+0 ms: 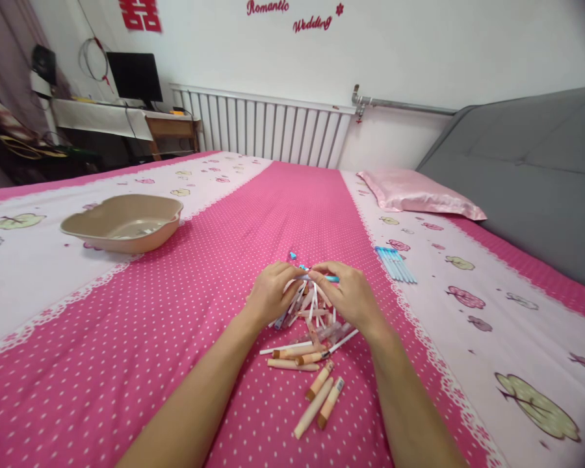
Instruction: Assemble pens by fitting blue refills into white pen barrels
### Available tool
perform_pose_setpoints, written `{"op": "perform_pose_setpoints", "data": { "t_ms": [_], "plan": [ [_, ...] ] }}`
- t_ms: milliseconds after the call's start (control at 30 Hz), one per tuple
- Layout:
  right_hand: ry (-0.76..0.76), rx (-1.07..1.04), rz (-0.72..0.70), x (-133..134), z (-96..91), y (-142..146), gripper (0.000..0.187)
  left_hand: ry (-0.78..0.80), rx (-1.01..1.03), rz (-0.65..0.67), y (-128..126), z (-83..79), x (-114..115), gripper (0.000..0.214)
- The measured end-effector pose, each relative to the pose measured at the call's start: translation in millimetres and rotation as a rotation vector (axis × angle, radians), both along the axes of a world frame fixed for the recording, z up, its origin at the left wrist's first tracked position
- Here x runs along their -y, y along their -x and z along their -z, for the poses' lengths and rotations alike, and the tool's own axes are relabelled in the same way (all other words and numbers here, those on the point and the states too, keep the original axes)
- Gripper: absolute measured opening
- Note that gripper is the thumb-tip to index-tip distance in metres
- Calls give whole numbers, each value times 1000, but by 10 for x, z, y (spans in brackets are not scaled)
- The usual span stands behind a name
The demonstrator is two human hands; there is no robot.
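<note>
My left hand (273, 290) and my right hand (353, 296) meet over the bed, with fingers closed on a slim blue pen (332, 279) lying level between them. Right below the hands is a loose heap of thin white sticks (345, 340) and pinkish, partly clear pieces (316, 335). Closer to me lie several thick tan sticks (314, 408), some with brown ends. A small bright blue piece (293, 255) rests just beyond my fingers. To the right, several blue pens (396, 264) lie side by side in a neat row. My fingers hide part of the held pen.
A beige basin (127, 246) with small pale things inside stands on the left of the pink dotted bedspread (214, 260). A pink pillow (419, 193) lies by the grey headboard (526, 149). Behind are a white radiator (273, 127) and a desk with a monitor (135, 77).
</note>
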State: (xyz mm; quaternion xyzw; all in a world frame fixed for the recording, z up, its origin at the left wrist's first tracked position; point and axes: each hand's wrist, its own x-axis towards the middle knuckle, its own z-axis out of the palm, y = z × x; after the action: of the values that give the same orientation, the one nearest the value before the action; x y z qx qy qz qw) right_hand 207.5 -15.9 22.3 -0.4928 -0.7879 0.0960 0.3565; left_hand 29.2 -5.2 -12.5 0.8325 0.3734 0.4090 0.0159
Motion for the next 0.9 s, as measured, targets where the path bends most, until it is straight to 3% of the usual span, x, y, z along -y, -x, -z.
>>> {"op": "perform_pose_setpoints", "data": {
  "t_ms": [267, 900],
  "plan": [
    [-46, 15, -46, -23, 4, 4, 10, 36, -45, 7, -5, -8, 8, 24],
    [-53, 180, -61, -17, 15, -8, 15, -183, 17, 55, 21, 44, -64, 19]
  ]
}}
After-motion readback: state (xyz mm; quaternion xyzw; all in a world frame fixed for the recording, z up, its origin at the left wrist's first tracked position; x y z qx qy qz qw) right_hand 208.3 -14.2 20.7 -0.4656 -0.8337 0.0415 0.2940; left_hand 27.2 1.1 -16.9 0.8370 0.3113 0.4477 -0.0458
